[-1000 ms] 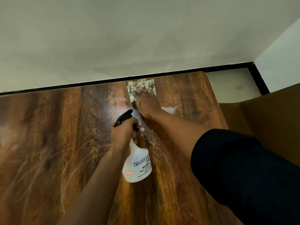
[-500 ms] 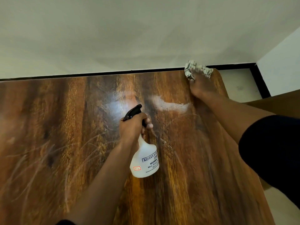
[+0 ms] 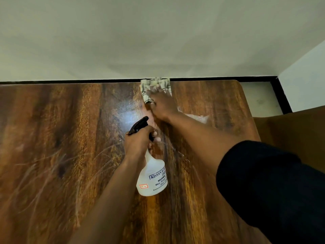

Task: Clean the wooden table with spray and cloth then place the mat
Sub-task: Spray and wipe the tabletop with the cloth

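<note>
The wooden table (image 3: 52, 155) fills the lower view, glossy with pale scratch marks. My left hand (image 3: 139, 140) grips the neck of a white spray bottle (image 3: 152, 176) with a black trigger head, held above the table's middle. My right hand (image 3: 162, 105) presses a checked white cloth (image 3: 155, 86) flat on the table at its far edge, beside the wall. A pale wet smear (image 3: 197, 118) lies on the wood just right of that hand. No mat is in view.
A white wall (image 3: 158, 41) with a black skirting strip (image 3: 70, 81) runs along the table's far edge. A brown piece of furniture (image 3: 295, 131) stands past the table's right edge, with pale floor (image 3: 258, 97) behind it.
My right hand has swept the cloth leftward from the far right corner back toward the middle of the far edge. The left hand with the bottle has stayed about where it was.
</note>
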A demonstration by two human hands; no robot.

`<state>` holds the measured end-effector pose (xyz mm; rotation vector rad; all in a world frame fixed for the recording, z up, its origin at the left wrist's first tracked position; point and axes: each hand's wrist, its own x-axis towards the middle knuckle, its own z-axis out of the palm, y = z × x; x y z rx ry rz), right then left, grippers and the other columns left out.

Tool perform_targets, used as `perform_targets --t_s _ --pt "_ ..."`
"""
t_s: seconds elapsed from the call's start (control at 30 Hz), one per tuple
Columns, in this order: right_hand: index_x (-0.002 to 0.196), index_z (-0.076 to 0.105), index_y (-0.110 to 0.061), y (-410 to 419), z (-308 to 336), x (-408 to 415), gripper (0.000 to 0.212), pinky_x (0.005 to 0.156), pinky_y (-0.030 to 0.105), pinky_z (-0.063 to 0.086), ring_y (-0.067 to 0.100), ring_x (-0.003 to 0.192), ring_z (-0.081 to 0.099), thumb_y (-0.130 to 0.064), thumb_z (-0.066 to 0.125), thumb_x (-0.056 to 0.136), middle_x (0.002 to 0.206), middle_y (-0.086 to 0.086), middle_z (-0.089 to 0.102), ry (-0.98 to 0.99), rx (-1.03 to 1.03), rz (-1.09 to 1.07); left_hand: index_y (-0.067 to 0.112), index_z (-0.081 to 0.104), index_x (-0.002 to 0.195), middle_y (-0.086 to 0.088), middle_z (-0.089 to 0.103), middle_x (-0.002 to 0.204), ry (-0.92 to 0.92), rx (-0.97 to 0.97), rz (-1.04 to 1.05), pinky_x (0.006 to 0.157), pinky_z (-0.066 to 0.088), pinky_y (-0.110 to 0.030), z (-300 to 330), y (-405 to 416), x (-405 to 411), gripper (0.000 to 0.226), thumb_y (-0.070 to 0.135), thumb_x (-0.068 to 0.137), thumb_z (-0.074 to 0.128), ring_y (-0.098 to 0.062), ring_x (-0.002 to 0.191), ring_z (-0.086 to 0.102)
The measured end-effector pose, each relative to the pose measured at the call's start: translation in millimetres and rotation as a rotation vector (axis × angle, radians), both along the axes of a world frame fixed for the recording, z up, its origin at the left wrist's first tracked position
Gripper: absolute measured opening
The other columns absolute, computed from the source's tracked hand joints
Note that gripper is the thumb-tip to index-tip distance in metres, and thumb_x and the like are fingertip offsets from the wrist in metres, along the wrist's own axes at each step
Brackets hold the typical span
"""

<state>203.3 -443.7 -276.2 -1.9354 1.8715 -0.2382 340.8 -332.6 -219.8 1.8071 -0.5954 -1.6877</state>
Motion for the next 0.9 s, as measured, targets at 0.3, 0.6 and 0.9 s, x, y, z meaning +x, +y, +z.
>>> perform_targets --t_s 0.3,0.6,0.9 --pt "0.160 0.024 -0.034 43 2 -93 0.060 0.127 0.043 0.011 0.020 0.157 0.011 -0.022 0.047 0.106 0.169 -0.002 0.017 -0.002 0.025 -0.043 0.005 0.077 0.087 -0.011 0.075 0.072 -0.047 0.002 0.002 0.046 0.040 -0.027 14 18 -16 0.013 0.012 0.096 0.071 -0.009 0.038 0.053" --pt "0.160 0.031 -0.022 139 2 -215 0.056 0.127 0.048 0.016 0.024 0.157 0.016 -0.019 0.045 0.105 0.168 0.006 0.024 0.015 0.061 -0.430 0.003 0.076 0.093 -0.010 0.075 0.076 0.005 -0.006 -0.017 0.039 0.039 -0.024 26 59 -50 0.012 0.012 0.097 0.071 -0.010 0.041 0.056" --pt "0.161 0.028 -0.021 134 12 -67 0.061 0.127 0.044 0.005 0.025 0.157 0.014 -0.012 0.046 0.103 0.167 0.005 0.027 -0.053 0.003 -0.087 0.003 0.076 0.090 -0.017 0.077 0.083 -0.070 -0.049 0.021 0.048 0.040 -0.028 45 85 -45 0.011 0.010 0.096 0.070 -0.010 0.042 0.059"
